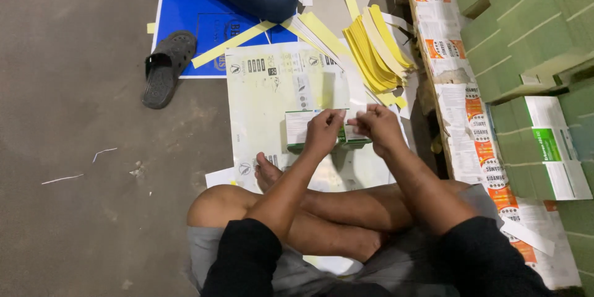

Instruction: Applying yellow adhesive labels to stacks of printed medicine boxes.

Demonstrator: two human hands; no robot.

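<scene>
Left hand (323, 131) and right hand (378, 125) both pinch the top edge of a small white-and-green carton (299, 129), held just above a large pale printed sheet (272, 80) on the floor. Beyond it: fanned yellow paper strips (371, 49), a blue board (192, 12). Right side: stacked green-white cartons (547, 148) and orange-white label sheets (476, 124). Dark sandal (167, 65) far left. Carton's middle is hidden behind the hands.

Small carton (300, 129) lies on a printed sheet (266, 86); strip pile (371, 52) behind it, sandal (167, 67) perhaps left.
</scene>
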